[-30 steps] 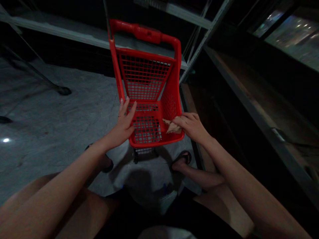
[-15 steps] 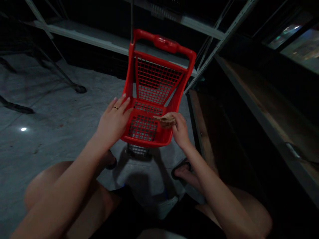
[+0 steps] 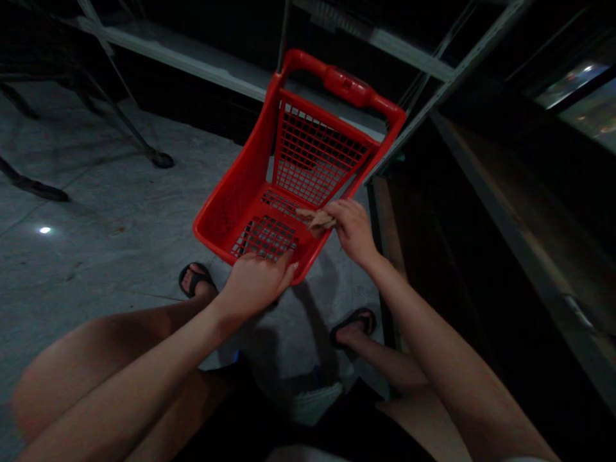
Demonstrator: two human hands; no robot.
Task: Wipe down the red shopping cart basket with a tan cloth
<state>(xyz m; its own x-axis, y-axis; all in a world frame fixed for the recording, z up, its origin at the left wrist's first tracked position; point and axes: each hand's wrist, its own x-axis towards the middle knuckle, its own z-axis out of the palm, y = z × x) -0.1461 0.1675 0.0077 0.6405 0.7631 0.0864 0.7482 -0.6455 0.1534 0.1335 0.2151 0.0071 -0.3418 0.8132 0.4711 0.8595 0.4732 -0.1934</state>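
Note:
A red plastic shopping cart [image 3: 235, 199] with a grid back panel and a red handle stands on the floor in front of me. My left hand [image 3: 257, 279] grips the cart's near rim, its fingers over the edge and the thumb toward the right. At the cart's right side, my right hand [image 3: 351, 228] is closed on a crumpled brown cloth [image 3: 320, 220], which hangs over the inside of the basket. Whether the cloth touches the cart is not clear.
Behind the cart runs a white metal shelf frame [image 3: 192, 61]. Dark legs with a caster [image 3: 161, 159] stand at the left. A wooden-edged dark cabinet [image 3: 500, 192] lines the right. My sandalled feet flank the cart's near end.
My left hand has moved from the cart's left side to its near rim and closed there. The cart has turned, with its near end swung left. My right hand still holds the cloth.

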